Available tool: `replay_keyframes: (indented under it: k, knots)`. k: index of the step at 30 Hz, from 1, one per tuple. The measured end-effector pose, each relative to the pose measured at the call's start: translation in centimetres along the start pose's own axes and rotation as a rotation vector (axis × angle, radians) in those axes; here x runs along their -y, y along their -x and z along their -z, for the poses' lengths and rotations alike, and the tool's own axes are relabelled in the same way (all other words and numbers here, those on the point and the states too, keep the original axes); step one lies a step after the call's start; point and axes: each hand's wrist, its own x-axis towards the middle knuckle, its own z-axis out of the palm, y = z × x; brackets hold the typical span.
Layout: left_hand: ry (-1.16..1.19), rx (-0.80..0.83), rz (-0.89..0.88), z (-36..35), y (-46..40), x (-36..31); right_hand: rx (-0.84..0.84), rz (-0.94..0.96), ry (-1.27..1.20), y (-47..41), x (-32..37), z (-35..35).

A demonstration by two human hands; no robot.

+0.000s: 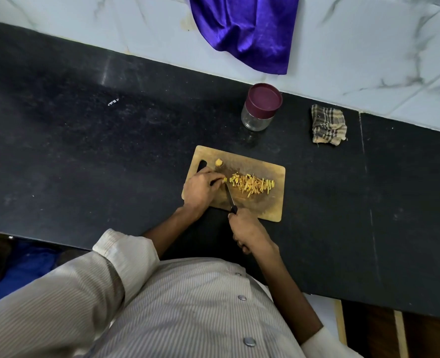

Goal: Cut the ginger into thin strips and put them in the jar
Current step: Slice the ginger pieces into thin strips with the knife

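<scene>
Yellow ginger piece under left fingers

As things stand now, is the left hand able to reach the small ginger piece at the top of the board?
Probably yes. The small ginger piece lies bare on the cutting board, just beyond the left hand, with nothing between. But that hand now pinches the ginger being cut and must release it first.
</scene>
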Motion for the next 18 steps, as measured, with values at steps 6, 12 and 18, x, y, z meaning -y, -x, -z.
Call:
replay_keyframes:
  k: [6, 12, 18]
  knots:
    - [0.006, 0.033, 0.003, 0.06, -0.01, 0.2, -0.137, 0.062, 0.022, -0.07, 0.11, -0.68]
    - [-0.008, 0.037, -0.006, 0.11, 0.06, 0.28, -0.162, 0.052, -0.016, -0.21, -0.16, -0.36]
    - [-0.016, 0.019, 0.018, 0.12, 0.24, -0.07, -0.126, 0.077, -0.011, -0.18, -0.12, -0.79]
